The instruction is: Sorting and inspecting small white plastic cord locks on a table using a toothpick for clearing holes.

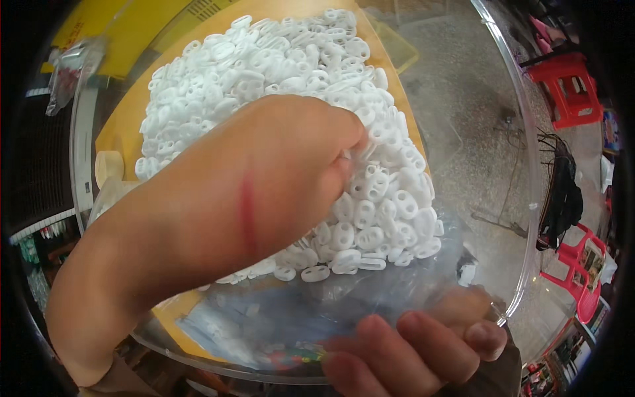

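A broad heap of small white oval plastic pieces with two holes each (264,66) lies in front of me. My left hand (297,152) reaches across the heap, its back turned up. Its fingers are closed at the heap's right part; a pale bit shows by the fingertips, but what they hold is hidden. At the lower right, my right hand (423,351) is held near the clear plastic rim, its fingers curled inward and slightly blurred. Anything inside that hand cannot be made out.
The heap rests on a tan board (119,129) within a large clear container whose rim (522,132) curves round on the right. Crumpled clear plastic (423,264) lies below the heap. Red stools (569,89) and a black bag (559,185) stand on the grey floor to the right.
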`<act>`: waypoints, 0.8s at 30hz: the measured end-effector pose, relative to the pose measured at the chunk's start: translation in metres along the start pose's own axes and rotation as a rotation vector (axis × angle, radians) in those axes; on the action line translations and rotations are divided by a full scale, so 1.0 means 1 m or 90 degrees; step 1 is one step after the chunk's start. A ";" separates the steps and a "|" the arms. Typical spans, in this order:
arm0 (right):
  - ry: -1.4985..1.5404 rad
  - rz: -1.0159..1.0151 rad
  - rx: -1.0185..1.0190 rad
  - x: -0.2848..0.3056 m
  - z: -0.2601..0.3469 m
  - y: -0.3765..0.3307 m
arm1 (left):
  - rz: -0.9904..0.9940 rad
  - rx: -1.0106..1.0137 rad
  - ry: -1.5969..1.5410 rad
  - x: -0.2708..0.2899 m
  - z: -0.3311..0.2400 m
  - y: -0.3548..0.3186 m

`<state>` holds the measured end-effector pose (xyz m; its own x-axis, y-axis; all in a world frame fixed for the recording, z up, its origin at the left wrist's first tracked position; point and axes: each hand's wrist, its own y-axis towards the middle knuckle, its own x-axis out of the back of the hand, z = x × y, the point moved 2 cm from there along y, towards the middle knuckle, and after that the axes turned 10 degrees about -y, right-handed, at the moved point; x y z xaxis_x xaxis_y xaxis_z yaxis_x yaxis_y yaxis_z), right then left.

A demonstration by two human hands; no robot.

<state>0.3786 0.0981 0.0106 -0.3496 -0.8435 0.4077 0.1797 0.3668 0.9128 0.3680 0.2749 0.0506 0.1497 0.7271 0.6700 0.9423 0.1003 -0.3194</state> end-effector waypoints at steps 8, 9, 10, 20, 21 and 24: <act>0.020 0.083 -0.057 0.001 0.004 0.017 | -0.005 0.171 -0.242 -0.002 0.003 0.007; 0.019 0.084 -0.058 0.003 0.003 0.014 | -0.003 0.204 -0.267 -0.002 0.001 0.009; 0.009 0.082 -0.038 0.004 0.003 0.010 | -0.002 0.237 -0.290 -0.001 0.001 0.009; -0.059 0.015 -0.034 0.001 0.007 -0.001 | 0.008 0.280 -0.360 0.002 0.008 0.009; -0.058 0.014 -0.035 0.001 0.006 0.001 | 0.014 0.282 -0.338 0.004 0.007 0.008; -0.043 0.044 -0.017 -0.001 0.002 0.007 | 0.012 0.232 -0.283 0.005 0.012 0.008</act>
<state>0.3778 0.1019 0.0165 -0.3960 -0.7879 0.4716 0.2304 0.4119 0.8816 0.3729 0.2876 0.0437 -0.0487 0.9389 0.3406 0.7651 0.2543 -0.5916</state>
